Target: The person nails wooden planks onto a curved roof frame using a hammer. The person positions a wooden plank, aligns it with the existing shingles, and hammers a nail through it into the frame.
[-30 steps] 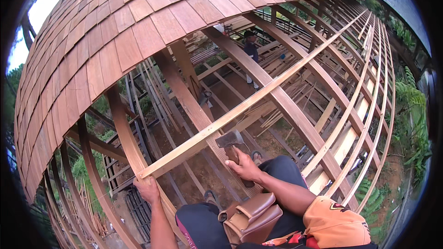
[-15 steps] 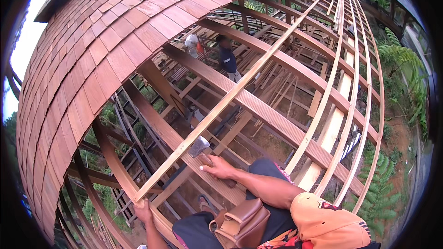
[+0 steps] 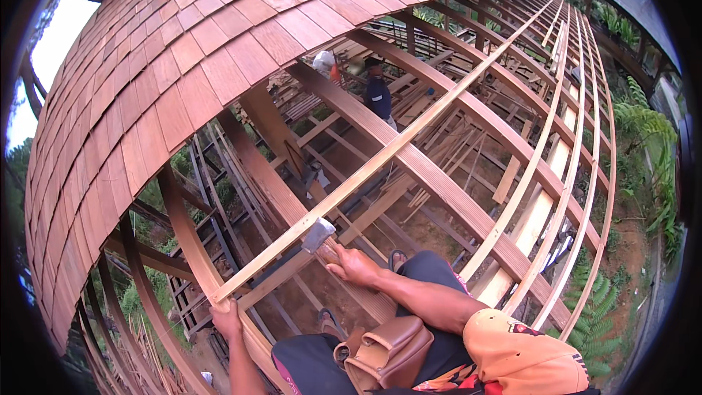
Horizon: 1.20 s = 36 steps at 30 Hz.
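Right-hand [image 3: 356, 266] grip clenched round hammer [image 3: 319, 234] handle; head just beside batten [image 3: 355, 181] edge, turned and closer to left hand [image 3: 227, 318] than 1 s ago. Left unmoved at batten end; closure: cannot tell.

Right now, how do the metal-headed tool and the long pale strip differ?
The tool is short, the strip long. The tool has a grey metal head; the strip is pale wood. The right hand grips the tool; the left hand is at the strip's near end.
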### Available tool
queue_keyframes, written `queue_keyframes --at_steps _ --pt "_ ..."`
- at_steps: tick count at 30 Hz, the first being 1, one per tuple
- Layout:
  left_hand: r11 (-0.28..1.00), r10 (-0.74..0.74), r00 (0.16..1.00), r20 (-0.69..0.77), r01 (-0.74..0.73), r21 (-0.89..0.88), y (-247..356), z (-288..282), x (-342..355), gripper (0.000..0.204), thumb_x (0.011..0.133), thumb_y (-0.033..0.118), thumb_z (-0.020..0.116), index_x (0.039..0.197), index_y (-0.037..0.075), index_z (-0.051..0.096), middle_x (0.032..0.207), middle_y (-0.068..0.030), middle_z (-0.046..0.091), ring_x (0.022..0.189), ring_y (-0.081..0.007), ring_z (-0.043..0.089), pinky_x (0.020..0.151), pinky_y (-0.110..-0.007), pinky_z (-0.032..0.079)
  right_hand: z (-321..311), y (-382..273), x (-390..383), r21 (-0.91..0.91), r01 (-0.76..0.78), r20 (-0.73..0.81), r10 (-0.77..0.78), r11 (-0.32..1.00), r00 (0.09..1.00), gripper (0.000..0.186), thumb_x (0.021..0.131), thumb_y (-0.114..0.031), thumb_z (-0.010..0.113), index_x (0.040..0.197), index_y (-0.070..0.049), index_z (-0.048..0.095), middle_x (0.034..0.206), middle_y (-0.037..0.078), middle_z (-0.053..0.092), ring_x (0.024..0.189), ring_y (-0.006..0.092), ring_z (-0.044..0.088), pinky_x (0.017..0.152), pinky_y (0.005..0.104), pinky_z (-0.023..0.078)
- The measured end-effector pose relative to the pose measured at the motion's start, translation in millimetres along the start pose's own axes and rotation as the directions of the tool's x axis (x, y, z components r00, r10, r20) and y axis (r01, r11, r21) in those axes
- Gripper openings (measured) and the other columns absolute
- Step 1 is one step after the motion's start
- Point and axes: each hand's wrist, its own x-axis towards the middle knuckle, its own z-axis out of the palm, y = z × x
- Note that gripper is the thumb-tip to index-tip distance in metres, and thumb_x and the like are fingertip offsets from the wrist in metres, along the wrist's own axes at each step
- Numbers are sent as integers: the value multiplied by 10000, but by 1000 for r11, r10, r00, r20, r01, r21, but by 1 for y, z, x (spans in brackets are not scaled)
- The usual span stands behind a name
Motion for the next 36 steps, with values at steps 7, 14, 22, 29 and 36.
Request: queue_keyframes --at_steps 7,14,22,29,36 --pt "997 -43 999 -17 44 57 9 -4 -5 713 746 474 783 1141 -71 550 1042 -336 672 1016 -484 654 907 -508 509 -4 -7 -1 -56 -32 -25 31 998 999 542 936 -352 644 1224 65 452 919 352 650 875 508 653 780 554 533" --pt "1000 11 1000 10 -11 15 7 6 2 725 764 485 774 1174 -58 524 1076 -333 665 1026 -489 645 900 -525 510 -10 -1 -8 1 -23 -85 23 1000 996 519 932 -327 667 1232 37 452 910 352 649 890 520 639 769 550 518" --pt "999 11 1000 20 -11 43 -17 3 1 716 798 481 741 1191 -65 497 1070 -339 658 1010 -485 644 911 -533 494 -9 -9 -6 54 43 -103 -37 998 994 503 960 -406 631 1211 -3 465 829 327 631 823 508 633 731 533 510" --pt "999 35 999 27 -35 20 -6 0 -3 713 807 491 741 1176 -76 515 1077 -329 658 1016 -480 643 913 -525 491 -12 -11 -11 80 21 -86 -14 997 996 527 957 -394 625 1238 27 478 883 353 644 865 510 645 766 532 528" --pt "998 16 1000 7 -16 54 -6 1 -2 751 804 506 742 1223 -74 517 1098 -329 655 1047 -472 638 926 -520 487 -4 -3 -5 90 -3 -53 8 996 999 494 932 -347 668 1167 41 471 859 350 640 869 527 627 750 550 512"
